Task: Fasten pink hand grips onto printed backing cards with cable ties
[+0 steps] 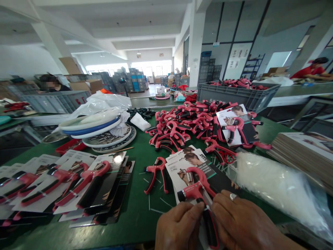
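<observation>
A red and black hand grip strengthener (200,184) lies on a printed card (179,165) at the front centre. My left hand (179,225) is closed at its lower left, thumb and index finger pinched at the black handle. From the right, my right hand (239,215), with a ring on one finger, presses its bent fingers on the other handle and the card. What the fingertips pinch is too small to make out. A loose red grip (157,175) lies just left of the card, with thin white ties on the green table (104,238) around it.
Carded grips (85,184) overlap at the left. A heap of red grips (179,125) fills the back centre. Stacked plates (109,139) stand back left. On the right are a plastic bag of white ties (275,184), a card stack (304,159) and a grey crate (234,95). Two people sit farther away.
</observation>
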Tool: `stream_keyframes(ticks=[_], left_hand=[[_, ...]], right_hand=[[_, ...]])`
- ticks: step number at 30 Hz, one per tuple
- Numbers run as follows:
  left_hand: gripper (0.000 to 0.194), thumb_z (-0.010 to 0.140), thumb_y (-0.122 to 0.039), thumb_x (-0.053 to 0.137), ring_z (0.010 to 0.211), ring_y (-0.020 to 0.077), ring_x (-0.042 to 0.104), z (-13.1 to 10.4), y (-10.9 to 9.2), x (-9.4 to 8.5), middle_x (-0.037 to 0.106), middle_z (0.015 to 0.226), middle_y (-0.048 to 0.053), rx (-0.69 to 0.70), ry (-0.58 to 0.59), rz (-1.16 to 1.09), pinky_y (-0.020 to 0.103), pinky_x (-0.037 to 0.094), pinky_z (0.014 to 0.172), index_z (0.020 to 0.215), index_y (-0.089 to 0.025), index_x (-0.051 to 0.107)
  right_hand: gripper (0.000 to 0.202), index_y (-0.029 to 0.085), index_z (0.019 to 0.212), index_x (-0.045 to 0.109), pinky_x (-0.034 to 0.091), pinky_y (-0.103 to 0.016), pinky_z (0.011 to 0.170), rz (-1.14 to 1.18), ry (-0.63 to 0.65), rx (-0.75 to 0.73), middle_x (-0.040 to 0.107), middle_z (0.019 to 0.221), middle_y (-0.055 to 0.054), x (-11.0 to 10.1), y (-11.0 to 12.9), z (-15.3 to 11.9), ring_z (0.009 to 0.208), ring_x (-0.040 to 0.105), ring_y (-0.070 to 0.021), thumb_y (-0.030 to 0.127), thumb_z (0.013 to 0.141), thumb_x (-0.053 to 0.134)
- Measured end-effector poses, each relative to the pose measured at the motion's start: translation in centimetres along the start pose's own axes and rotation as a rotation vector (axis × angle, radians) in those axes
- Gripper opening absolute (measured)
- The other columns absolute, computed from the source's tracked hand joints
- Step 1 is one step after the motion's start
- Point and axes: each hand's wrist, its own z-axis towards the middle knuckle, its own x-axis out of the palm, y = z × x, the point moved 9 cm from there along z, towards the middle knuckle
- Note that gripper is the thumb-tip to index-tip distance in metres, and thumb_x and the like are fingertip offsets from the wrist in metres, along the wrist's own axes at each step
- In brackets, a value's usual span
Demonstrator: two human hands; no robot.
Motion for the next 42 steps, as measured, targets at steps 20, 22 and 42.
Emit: stream_keyframes(ticks=[20, 22, 42], left_hand=[[0.031, 0.083, -0.011, 0.055, 0.073, 0.0132, 0.067, 0.8, 0.3, 0.4, 0.071, 0.086, 0.008, -0.007, 0.063, -0.187, 0.018, 0.054, 0.064, 0.114, -0.017, 0.058], [0.028, 0.083, -0.011, 0.056, 0.072, 0.0124, 0.067, 1.1, 0.2, 0.4, 0.071, 0.084, 0.007, -0.016, 0.065, -0.262, 0.017, 0.053, 0.064, 0.109, -0.017, 0.059], [0.01, 0.076, -0.016, 0.056, 0.067, 0.0149, 0.063, 2.8, -0.4, 1.1, 0.066, 0.074, 0.004, -0.186, 0.222, -0.209, 0.022, 0.048, 0.058, 0.083, -0.018, 0.062]], right_hand=[[0.026, 0.02, 0.089, 0.055, 0.041, -0.028, 0.051, -0.104, 0.007, -0.072, 0.066, 0.08, -0.003, -0.5, 0.9, 0.7, 0.063, 0.058, -0.0185, 0.009, 0.067, 0.046], [0.026, 0.019, 0.09, 0.056, 0.041, -0.027, 0.051, -0.085, 0.029, -0.078, 0.066, 0.083, -0.005, -0.2, 0.9, 0.4, 0.06, 0.057, -0.0167, 0.007, 0.069, 0.045], [0.043, 0.014, 0.095, 0.06, 0.045, -0.025, 0.063, 0.18, -0.11, -0.233, 0.067, 0.087, -0.005, -3.2, -0.2, 0.9, 0.077, 0.059, -0.0142, 0.015, 0.098, 0.018]])
